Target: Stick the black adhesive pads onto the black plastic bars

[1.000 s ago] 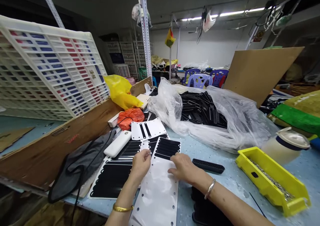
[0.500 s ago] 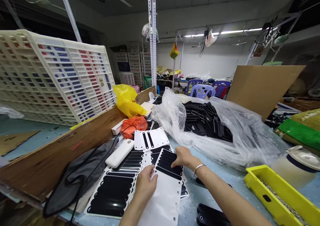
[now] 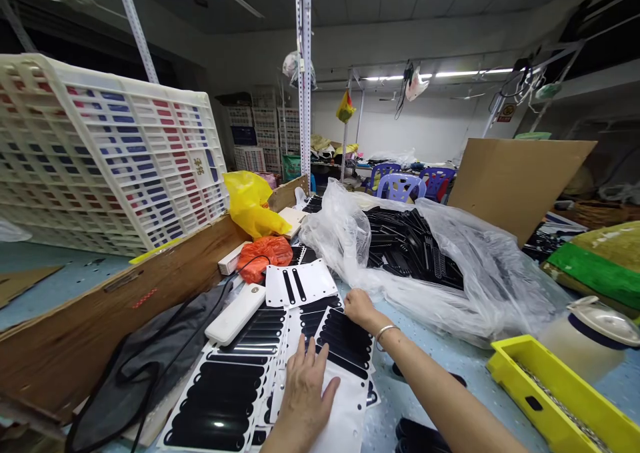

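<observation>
A white sheet bearing a row of black round-ended strips lies on top of similar sheets. My left hand rests flat on its lower, plain white part, fingers spread. At the sheet's upper right corner my right hand is closed, its fingertips bent in against the edge; whatever they pinch is hidden. More sheets of black strips are spread to the left. Above the sheets lies a white sheet with just two black strips, beside a white oblong case.
Clear plastic wrapping surrounds a heap of black combs. At right stand a yellow bin of small parts and a lidded jug. A wooden board edges the left side, with a grey cloth bag beside it.
My left hand has gone from a loose pinch at the sheet's edge to lying flat on it. My right hand has drawn off the strips to the corner and closed.
</observation>
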{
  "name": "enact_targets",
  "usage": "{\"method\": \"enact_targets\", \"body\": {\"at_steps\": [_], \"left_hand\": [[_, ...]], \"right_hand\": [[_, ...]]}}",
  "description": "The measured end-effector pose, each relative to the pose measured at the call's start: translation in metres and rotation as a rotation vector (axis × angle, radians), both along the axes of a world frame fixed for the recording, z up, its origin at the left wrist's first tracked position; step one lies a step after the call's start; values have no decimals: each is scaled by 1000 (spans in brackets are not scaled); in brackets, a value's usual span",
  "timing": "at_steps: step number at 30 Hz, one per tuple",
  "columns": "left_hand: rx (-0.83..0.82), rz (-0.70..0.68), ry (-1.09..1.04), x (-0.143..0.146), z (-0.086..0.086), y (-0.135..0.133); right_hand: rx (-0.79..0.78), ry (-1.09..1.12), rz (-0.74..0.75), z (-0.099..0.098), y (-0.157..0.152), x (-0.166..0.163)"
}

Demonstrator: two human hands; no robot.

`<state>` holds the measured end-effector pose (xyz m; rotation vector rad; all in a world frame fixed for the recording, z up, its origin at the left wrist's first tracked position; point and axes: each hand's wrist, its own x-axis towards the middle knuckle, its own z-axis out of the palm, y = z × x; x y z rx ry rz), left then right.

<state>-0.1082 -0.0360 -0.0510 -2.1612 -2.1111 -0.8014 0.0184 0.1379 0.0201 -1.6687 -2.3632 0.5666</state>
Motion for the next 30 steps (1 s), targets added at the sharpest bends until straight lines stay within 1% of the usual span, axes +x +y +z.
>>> {"method": "enact_targets", "body": {"at_steps": [2, 5, 8, 12, 16, 19, 21, 23, 25, 27, 30], "left_hand": [[-78, -26, 3, 0, 5, -1], [-152, -24, -7, 1, 12, -1], [-186, -5, -25, 3, 18, -2], [-219, 14, -78, 7, 26, -5], [-234, 46, -156, 8, 31, -6], [-203, 64, -250, 6, 27, -4], [-155, 66, -338, 3, 20, -2], [-109, 47, -454, -2, 14, 1], [-70, 44, -596, -9, 13, 3], [-55, 77, -740, -16, 17, 4], [-67, 131, -897, -23, 31, 2]], "right_hand": [[-24, -11, -8, 0, -5, -6], [-58, -23, -15, 1, -15, -10], [-105, -4, -16, 3, -20, -10], [-201, 68, -36, 7, -19, -16], [-337, 177, -61, 8, -16, -39], [-392, 235, -39, 5, -18, -63], [-367, 256, -18, 3, -19, -79], [-306, 261, -1, 3, -18, -93], [-227, 240, 11, 5, -16, -100], [-132, 190, 18, 8, -12, -101], [42, 91, 64, 11, -7, -93]]}}
